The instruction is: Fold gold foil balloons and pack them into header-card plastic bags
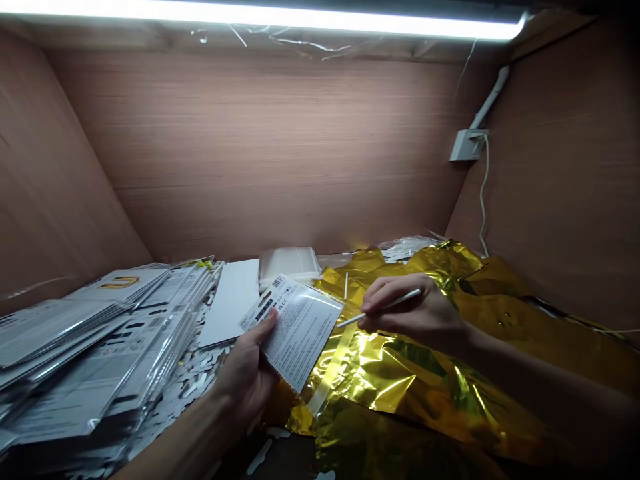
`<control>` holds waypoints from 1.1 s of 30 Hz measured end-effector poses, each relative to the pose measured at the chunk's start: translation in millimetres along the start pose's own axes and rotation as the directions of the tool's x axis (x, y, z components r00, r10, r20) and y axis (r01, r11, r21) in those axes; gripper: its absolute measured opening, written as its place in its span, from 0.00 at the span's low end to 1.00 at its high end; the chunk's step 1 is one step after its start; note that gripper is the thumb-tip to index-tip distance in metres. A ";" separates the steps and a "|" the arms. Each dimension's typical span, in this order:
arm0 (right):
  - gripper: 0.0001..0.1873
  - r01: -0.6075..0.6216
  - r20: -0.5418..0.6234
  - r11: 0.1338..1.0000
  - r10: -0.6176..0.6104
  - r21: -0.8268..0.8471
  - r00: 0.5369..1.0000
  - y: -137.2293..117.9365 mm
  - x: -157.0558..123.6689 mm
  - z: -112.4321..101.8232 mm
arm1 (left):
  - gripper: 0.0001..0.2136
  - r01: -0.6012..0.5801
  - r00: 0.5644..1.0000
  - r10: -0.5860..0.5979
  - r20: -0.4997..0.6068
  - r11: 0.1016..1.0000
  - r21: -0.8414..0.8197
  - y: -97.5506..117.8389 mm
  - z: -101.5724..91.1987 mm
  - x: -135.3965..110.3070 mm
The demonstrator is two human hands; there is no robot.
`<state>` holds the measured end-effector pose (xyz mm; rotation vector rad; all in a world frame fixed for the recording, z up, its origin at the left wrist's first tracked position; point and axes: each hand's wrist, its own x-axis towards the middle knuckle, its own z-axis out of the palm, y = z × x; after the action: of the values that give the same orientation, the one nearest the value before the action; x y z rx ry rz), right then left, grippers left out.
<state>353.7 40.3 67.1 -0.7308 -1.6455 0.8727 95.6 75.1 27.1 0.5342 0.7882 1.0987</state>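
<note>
Our left hand (245, 377) grips a printed card packet (297, 330) at six o'clock; our right hand (415, 313) pinches a white stick (385, 308) at four o'clock, above gold foil (400, 380).

Gold "U" on packet (119, 285); card (302, 332) print unreadable.
</note>
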 end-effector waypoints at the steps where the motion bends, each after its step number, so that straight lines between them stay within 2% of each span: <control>1: 0.09 -0.002 -0.003 1.000 0.002 0.015 1.000 -0.8 0.0 0.5 | 0.13 0.002 1.000 -0.002 -0.005 1.000 -0.008 0.1 0.5 -1.1; 9: 0.09 -0.068 -0.104 0.997 0.072 0.044 0.992 -5.2 4.0 4.4 | 0.13 0.027 1.000 -0.027 0.006 0.999 -0.047 -0.7 4.5 -8.1; 11: 0.10 -0.009 -0.163 1.000 0.009 0.002 0.987 -4.0 3.6 5.5 | 0.12 0.007 1.000 -0.006 0.010 0.999 -0.042 -2.8 2.3 -7.5; 14: 0.08 0.151 -0.247 0.976 -0.186 -0.155 0.951 1.9 1.4 11.5 | 0.12 -0.015 1.000 0.015 0.015 0.999 -0.039 -9.5 -3.1 -5.3; 17: 0.06 0.232 -0.255 0.929 -0.308 -0.288 0.917 11.1 -0.3 20.1 | 0.13 -0.001 1.000 0.002 0.025 0.999 -0.040 -17.0 -6.8 -4.8; 21: 0.08 0.248 -0.167 0.910 -0.315 -0.333 0.934 13.9 -3.2 20.0 | 0.14 0.013 1.000 -0.013 0.009 1.000 -0.014 -20.4 -5.7 -7.4; 24: 0.18 0.300 0.066 0.878 -0.298 -0.372 0.952 3.6 -11.3 5.3 | 0.15 0.032 0.999 -0.032 0.013 0.999 0.000 -18.8 -4.7 -8.0; 26: 0.25 0.299 0.231 0.898 -0.232 -0.322 0.945 -4.7 -20.4 -8.9 | 0.15 0.040 0.999 -0.040 0.031 0.999 0.004 -17.6 -5.6 -7.3; 27: 0.27 0.277 0.277 0.915 -0.195 -0.295 0.941 -7.7 -25.4 -16.2 | 0.16 0.047 0.998 -0.047 0.039 0.999 0.005 -17.2 -6.5 -6.9; 30: 0.23 0.220 0.286 0.922 -0.128 -0.317 0.950 -9.8 -37.8 -33.5 | 0.15 0.067 0.997 -0.068 0.047 0.998 0.007 -17.4 -9.1 -7.4; 33: 0.22 0.231 0.289 0.910 -0.132 -0.343 0.948 -5.2 -40.5 -37.3 | 0.14 0.056 0.997 -0.056 0.057 0.998 0.015 -18.9 -8.1 -11.0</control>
<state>399.1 10.8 55.8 -0.7236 -2.1152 0.5386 97.5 57.8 11.6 0.5495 0.7560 1.0229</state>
